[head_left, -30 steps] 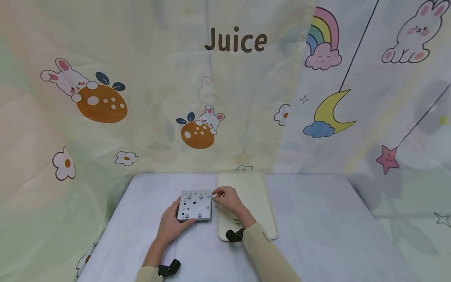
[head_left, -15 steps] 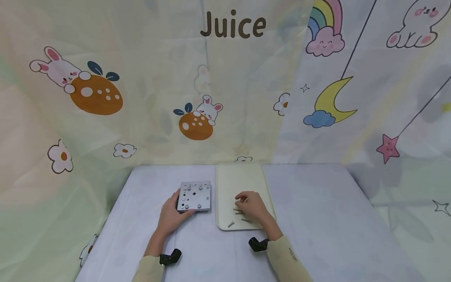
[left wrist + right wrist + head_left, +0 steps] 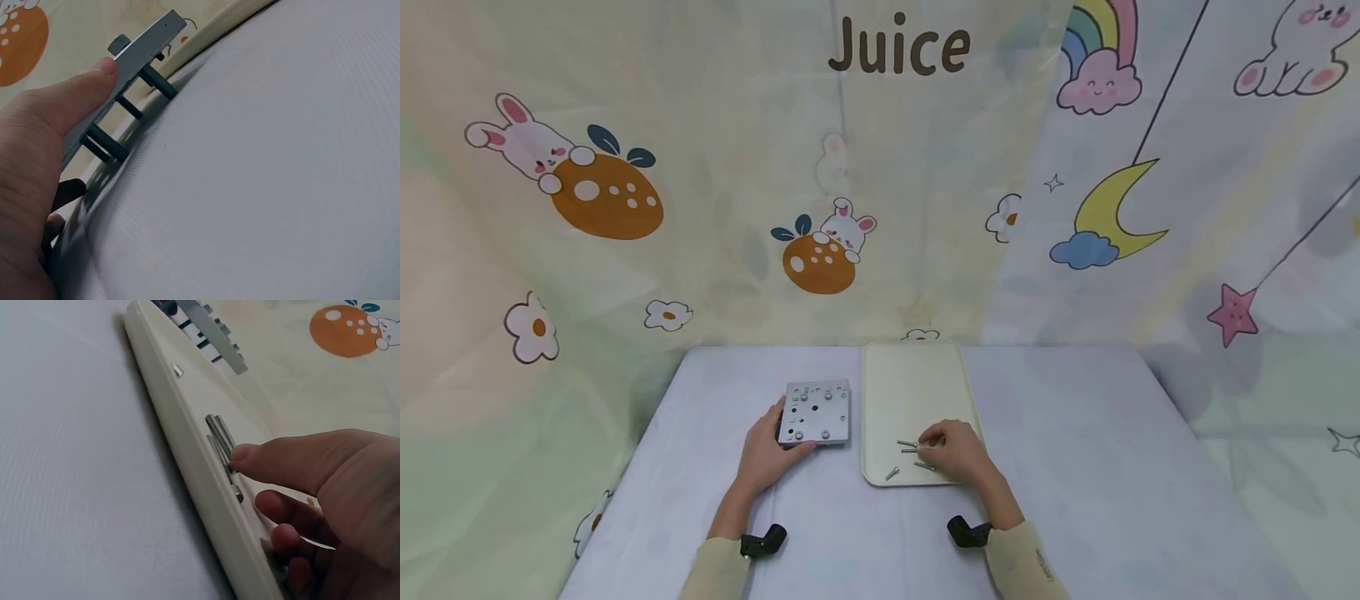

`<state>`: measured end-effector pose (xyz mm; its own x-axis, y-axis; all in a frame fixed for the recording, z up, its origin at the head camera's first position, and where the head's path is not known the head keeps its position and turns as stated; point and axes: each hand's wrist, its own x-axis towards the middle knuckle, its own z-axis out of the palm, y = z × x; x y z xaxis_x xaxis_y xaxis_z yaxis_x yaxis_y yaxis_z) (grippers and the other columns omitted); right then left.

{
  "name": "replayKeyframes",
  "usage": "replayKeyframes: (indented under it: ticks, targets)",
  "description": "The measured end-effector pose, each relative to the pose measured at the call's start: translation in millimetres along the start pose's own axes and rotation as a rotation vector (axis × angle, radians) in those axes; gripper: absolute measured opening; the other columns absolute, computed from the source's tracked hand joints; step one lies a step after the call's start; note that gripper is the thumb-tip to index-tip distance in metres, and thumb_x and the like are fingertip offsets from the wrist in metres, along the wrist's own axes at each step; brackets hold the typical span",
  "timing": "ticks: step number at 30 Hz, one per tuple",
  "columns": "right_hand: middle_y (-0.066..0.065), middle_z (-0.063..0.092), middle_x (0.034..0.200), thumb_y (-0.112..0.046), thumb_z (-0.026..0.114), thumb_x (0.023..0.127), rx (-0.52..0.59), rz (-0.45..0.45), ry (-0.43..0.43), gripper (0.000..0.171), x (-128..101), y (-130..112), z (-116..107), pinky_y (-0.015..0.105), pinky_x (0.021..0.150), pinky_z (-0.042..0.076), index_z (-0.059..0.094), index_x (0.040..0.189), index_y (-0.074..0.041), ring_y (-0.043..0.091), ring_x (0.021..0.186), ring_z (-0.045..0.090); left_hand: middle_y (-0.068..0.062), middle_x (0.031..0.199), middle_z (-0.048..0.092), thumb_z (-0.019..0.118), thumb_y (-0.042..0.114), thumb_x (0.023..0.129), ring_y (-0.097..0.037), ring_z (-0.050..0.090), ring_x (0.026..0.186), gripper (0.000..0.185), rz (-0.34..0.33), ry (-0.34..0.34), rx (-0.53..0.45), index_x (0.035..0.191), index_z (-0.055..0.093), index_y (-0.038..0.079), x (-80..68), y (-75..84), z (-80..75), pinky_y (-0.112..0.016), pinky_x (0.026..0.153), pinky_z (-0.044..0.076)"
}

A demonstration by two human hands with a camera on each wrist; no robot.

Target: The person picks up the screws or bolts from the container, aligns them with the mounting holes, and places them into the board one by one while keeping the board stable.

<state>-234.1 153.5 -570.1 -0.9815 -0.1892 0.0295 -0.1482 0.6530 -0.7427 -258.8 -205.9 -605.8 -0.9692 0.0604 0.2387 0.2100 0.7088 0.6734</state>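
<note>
Right hand [image 3: 953,451] has left the metal plate [image 3: 815,412] and now sits over the cream tray [image 3: 910,383], near its front edge — a second ago it was at the plate's right edge. Fingertips [image 3: 245,456] touch a pair of loose screws [image 3: 908,447] lying side by side; whether the grip has closed on one, I cannot tell. Another screw [image 3: 891,474] lies just beside, nearer the tray's rim. Left hand [image 3: 765,457] has not moved — thumb pinches the plate's near corner, the plate standing on its fitted bolts [image 3: 109,144] on the bench [image 3: 1075,467]. Judgement: a fetch for the next screw, the plate kept steady meanwhile.
</note>
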Motion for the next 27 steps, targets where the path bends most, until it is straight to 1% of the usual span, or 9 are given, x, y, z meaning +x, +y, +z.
replayKeyframes:
  ticks: [2,4,7,13,15,18,22,24,27]
  targets:
    - [-0.008,0.060,0.081,-0.018,0.077,0.079,-0.021,0.006,-0.016,0.007,-2,2,2,0.032,0.066,0.046,0.074,0.086,-0.019,0.011,0.074,0.054,-0.012,0.143,0.047,0.075,0.068,0.069,-0.032,0.047,0.124,0.112,0.003,-0.009,-0.003,0.153,0.028,0.010,-2.5,-0.6,1.3,-0.053,0.102,0.035]
    - [-0.009,0.059,0.079,-0.018,0.078,0.079,-0.043,-0.005,-0.030,0.007,-5,3,4,0.031,0.065,0.045,0.074,0.084,-0.019,0.011,0.072,0.053,-0.011,0.142,0.049,0.076,0.068,0.068,-0.031,0.049,0.122,0.112,0.000,-0.010,-0.006,0.153,0.030,0.010,-5.1,-1.4,2.3,-0.052,0.100,0.036]
    - [-0.010,0.057,0.077,-0.018,0.079,0.078,-0.073,-0.032,-0.030,0.007,-6,4,6,0.029,0.063,0.044,0.074,0.083,-0.019,0.009,0.070,0.051,-0.008,0.141,0.050,0.075,0.069,0.067,-0.029,0.050,0.120,0.112,-0.010,-0.004,0.001,0.153,0.030,0.012,-6.5,-2.0,3.1,-0.051,0.099,0.037]
    - [-0.011,0.061,0.076,-0.017,0.081,0.078,-0.097,-0.091,0.009,0.005,0,4,4,0.028,0.061,0.046,0.076,0.081,-0.018,0.006,0.069,0.054,-0.009,0.142,0.049,0.073,0.071,0.068,-0.029,0.049,0.122,0.112,-0.007,0.006,0.000,0.153,0.029,0.013,0.1,-0.6,1.6,-0.051,0.100,0.037]
    - [-0.012,0.062,0.077,-0.017,0.080,0.079,-0.094,-0.092,0.012,0.004,0,4,3,0.027,0.062,0.047,0.076,0.080,-0.019,0.006,0.069,0.055,-0.009,0.142,0.049,0.073,0.071,0.068,-0.029,0.048,0.122,0.112,-0.005,0.005,0.000,0.154,0.029,0.013,1.1,-0.1,1.6,-0.052,0.100,0.036]
    - [-0.013,0.063,0.075,-0.017,0.077,0.081,-0.054,-0.081,0.010,0.003,0,5,2,0.028,0.061,0.048,0.074,0.080,-0.018,0.007,0.068,0.056,-0.009,0.142,0.049,0.073,0.070,0.069,-0.029,0.048,0.122,0.112,-0.003,0.004,0.009,0.154,0.028,0.012,0.9,0.3,1.9,-0.051,0.101,0.036]
    - [-0.008,0.063,0.074,-0.014,0.073,0.083,0.061,-0.052,-0.004,0.003,2,3,1,0.027,0.061,0.048,0.070,0.083,-0.013,0.010,0.066,0.057,-0.010,0.142,0.049,0.073,0.071,0.068,-0.030,0.048,0.122,0.114,-0.010,0.002,0.009,0.154,0.028,0.011,-2.5,0.7,1.8,-0.052,0.100,0.037]
    - [-0.006,0.063,0.074,-0.011,0.072,0.084,0.119,-0.049,0.003,0.003,6,0,0,0.027,0.061,0.049,0.069,0.084,-0.011,0.011,0.067,0.058,-0.011,0.141,0.049,0.072,0.071,0.068,-0.030,0.049,0.121,0.114,-0.010,0.001,0.007,0.153,0.028,0.010,-3.5,0.6,1.8,-0.052,0.100,0.037]
    - [-0.003,0.063,0.074,-0.006,0.072,0.083,0.181,-0.070,0.022,0.004,17,-6,-1,0.026,0.061,0.049,0.069,0.085,-0.008,0.011,0.066,0.058,-0.009,0.141,0.049,0.071,0.072,0.069,-0.029,0.049,0.121,0.112,-0.007,0.007,0.006,0.153,0.028,0.011,-2.0,0.8,1.6,-0.051,0.100,0.037]
